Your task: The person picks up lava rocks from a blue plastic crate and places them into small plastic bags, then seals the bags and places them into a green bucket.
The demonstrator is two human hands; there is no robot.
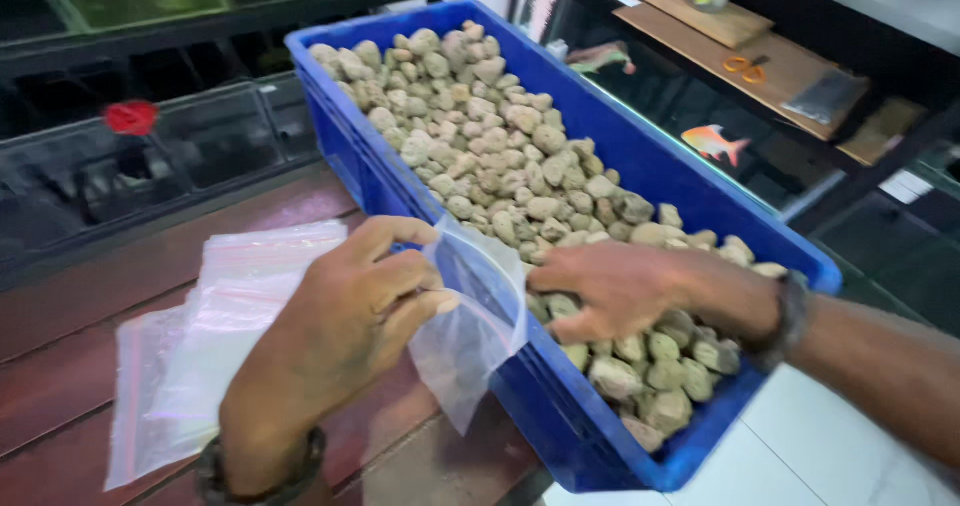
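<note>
Blue crate (pixel 655 161), pale grey-beige stones (pixel 490 156), clear bag (pixel 470 326), orange fish (pixel 712 142)

Dark glass fish tanks (pixel 190 136) flank a reddish wooden counter (pixel 110 306) (orange fish (pixel 713 142) swimming right); white floor (pixel 810 446) below.

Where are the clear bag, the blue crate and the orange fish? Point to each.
clear bag (pixel 470 336), head view, on its hanging lower half.
blue crate (pixel 560 416), head view, on its near outer wall.
orange fish (pixel 712 142), head view, on its body.

Clear plastic bag (pixel 470 316), flat bag pile (pixel 215 336)
</note>
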